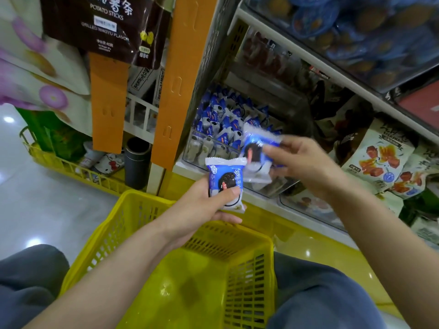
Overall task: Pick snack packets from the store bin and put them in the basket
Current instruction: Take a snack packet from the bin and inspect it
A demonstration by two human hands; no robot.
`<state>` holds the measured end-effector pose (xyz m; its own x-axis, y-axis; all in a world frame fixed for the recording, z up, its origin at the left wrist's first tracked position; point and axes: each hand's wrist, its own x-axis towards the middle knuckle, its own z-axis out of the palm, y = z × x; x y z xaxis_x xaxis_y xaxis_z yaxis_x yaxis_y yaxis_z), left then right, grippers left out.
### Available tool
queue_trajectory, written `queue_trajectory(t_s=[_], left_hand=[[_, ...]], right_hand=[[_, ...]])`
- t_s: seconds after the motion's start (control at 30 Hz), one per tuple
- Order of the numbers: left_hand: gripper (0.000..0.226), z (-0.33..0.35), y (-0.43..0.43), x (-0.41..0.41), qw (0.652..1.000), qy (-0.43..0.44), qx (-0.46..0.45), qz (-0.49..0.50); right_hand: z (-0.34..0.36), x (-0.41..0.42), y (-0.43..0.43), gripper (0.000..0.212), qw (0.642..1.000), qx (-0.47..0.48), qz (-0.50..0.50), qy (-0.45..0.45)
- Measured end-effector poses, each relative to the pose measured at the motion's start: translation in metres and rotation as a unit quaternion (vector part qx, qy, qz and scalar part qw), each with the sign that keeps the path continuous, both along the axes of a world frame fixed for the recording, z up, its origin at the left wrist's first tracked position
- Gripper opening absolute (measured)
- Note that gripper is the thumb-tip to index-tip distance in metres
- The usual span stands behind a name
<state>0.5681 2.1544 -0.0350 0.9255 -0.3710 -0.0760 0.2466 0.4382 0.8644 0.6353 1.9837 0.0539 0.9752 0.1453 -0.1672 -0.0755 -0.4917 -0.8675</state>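
Carry step, apparently: packet (225,184) gripped in left hand (204,203) above basket (114,233), second packet (257,153) pinched in right hand (301,162) near bin (209,150). Next, probably: lower both in, let go.

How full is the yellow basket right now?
Empty: only bare floor shows in the basket; left hand holds one packet, right hand another packet.

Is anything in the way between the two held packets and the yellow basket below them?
Nothing visible blocks it. The left hand holds one packet just over the far rim of the basket; the right hand holds a blurred packet higher. The basket's top is open; only the left forearm crosses it.
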Motion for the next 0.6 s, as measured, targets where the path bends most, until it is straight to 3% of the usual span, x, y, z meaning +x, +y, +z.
queue_trajectory(t_s=[0.07, 0.17, 0.23, 0.33, 0.6], left_hand=[[0.021, -0.002, 0.001, 0.002, 1.000, 0.009, -0.005, 0.019], [0.023, -0.003, 0.001, 0.004, 1.000, 0.012, -0.003, 0.024], [0.025, -0.004, 0.000, 0.005, 1.000, 0.012, -0.001, 0.019], [0.029, -0.006, 0.001, 0.005, 1.000, 0.009, 0.006, 0.014], [0.026, -0.007, 0.002, 0.007, 1.000, 0.004, 0.016, 0.012]], right_hand=[[0.010, 0.017, -0.010, 0.009, 0.989, -0.047, -0.091, -0.110], [0.013, 0.039, -0.022, 0.020, 0.921, -0.290, -0.141, -0.220], [0.005, 0.048, -0.024, 0.026, 0.897, -0.377, -0.132, -0.188], [-0.009, 0.054, -0.023, 0.020, 0.883, -0.434, -0.104, -0.146], [-0.019, 0.070, -0.023, 0.028, 0.873, -0.487, -0.012, 0.034]])
